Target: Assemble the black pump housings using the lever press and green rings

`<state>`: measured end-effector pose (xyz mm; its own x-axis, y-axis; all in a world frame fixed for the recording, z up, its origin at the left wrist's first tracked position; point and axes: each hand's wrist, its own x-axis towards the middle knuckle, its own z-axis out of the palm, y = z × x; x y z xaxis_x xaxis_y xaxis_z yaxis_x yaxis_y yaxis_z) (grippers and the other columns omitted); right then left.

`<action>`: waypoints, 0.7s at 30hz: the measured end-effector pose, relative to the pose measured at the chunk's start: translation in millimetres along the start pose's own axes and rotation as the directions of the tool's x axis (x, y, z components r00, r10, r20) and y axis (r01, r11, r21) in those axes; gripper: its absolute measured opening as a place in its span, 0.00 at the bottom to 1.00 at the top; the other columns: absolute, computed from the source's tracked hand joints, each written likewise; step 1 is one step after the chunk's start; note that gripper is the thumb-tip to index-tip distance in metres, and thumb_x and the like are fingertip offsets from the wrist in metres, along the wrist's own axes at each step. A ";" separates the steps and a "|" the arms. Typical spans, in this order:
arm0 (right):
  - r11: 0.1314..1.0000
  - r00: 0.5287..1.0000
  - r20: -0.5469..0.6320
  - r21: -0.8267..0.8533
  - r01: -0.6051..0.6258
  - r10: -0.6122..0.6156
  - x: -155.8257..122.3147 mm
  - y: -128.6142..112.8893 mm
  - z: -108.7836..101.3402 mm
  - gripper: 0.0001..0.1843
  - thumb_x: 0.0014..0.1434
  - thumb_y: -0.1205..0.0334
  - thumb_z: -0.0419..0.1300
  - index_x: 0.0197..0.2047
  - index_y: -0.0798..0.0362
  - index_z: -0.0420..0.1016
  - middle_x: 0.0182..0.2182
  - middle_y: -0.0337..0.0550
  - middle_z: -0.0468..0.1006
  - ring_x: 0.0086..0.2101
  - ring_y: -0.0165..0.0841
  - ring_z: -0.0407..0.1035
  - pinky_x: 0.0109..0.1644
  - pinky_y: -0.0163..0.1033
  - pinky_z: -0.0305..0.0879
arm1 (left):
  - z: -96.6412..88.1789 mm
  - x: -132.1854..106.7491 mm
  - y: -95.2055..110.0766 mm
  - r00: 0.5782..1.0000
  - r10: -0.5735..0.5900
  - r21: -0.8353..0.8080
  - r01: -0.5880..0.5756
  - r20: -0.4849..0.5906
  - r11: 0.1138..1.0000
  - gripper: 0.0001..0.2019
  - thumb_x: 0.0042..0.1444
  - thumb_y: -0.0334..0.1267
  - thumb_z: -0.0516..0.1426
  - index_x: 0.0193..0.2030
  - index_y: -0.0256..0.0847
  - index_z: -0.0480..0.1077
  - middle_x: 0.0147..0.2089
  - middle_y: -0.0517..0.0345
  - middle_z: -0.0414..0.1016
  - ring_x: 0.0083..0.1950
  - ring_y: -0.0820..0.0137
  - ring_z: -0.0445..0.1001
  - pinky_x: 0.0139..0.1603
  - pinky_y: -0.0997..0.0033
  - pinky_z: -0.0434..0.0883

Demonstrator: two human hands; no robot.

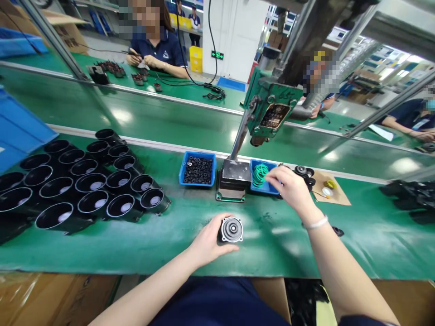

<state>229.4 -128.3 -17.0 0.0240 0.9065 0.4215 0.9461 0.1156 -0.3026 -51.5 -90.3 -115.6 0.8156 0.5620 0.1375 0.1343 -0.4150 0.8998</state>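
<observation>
My left hand point(210, 240) is curled around the side of a round dark housing with a silver flanged rim point(232, 229), held a little above the green bench. Concentric steps and a small central hole show on its upturned face. My right hand point(288, 188) reaches over a small blue bin point(272, 188) of thin green rings point(260, 174). Its thumb and fingers are pinched at the right edge of these rings, seemingly on one of them; the fingertips partly hide the contact.
A green press point(272, 106) stands over a dark metal base point(237, 174). Left of it, a blue bin point(181, 174) holds small black rings. Black cylindrical housings point(91, 201) crowd the left bench. Cardboard point(340, 192) lies at right. Co-workers sit across the bench.
</observation>
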 end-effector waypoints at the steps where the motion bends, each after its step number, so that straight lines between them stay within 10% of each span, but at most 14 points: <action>1: 0.995 0.996 0.023 0.050 0.082 -0.083 -10.1 -16.9 -1.4 0.10 0.64 0.58 0.55 0.38 0.54 0.75 0.37 0.44 0.75 0.40 0.31 0.70 0.48 0.38 0.69 | -2.1 -0.6 0.9 0.999 0.048 -0.010 -0.049 -0.022 0.999 0.40 0.46 0.46 0.68 0.63 0.43 0.54 0.63 0.43 0.64 0.65 0.53 0.64 0.63 0.48 0.66; 5: 0.917 0.924 0.192 0.294 0.268 -0.332 -48.6 -68.9 13.6 0.08 0.64 0.66 0.55 0.44 0.52 0.74 0.40 0.42 0.76 0.41 0.28 0.70 0.45 0.34 0.71 | -13.8 1.7 5.6 0.963 0.230 0.009 -0.231 -0.138 0.973 0.25 0.57 0.41 0.62 0.59 0.44 0.59 0.60 0.44 0.68 0.64 0.58 0.66 0.63 0.52 0.67; 9: 0.906 0.949 0.190 0.391 0.162 -0.251 -62.8 -74.4 36.5 0.08 0.64 0.65 0.55 0.45 0.51 0.73 0.39 0.43 0.76 0.41 0.29 0.70 0.45 0.36 0.71 | -23.8 8.8 6.2 0.936 0.333 0.060 -0.328 -0.114 0.943 0.04 0.63 0.33 0.56 0.44 0.42 0.68 0.47 0.51 0.77 0.53 0.65 0.76 0.54 0.61 0.74; 21: 0.864 0.973 0.219 0.501 -0.051 -0.069 -82.0 -70.1 52.9 0.10 0.60 0.59 0.61 0.43 0.52 0.68 0.38 0.43 0.68 0.40 0.28 0.66 0.45 0.33 0.68 | -42.4 14.4 1.9 0.937 0.344 0.096 -0.348 0.064 0.932 0.06 0.64 0.34 0.53 0.44 0.41 0.71 0.48 0.50 0.77 0.55 0.67 0.76 0.52 0.69 0.76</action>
<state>144.0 -189.3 -75.6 -0.1130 0.9631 0.2442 0.6540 0.2571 -0.7115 -63.3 -52.7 -94.4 0.8462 0.3385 0.4116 -0.1048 -0.6516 0.7513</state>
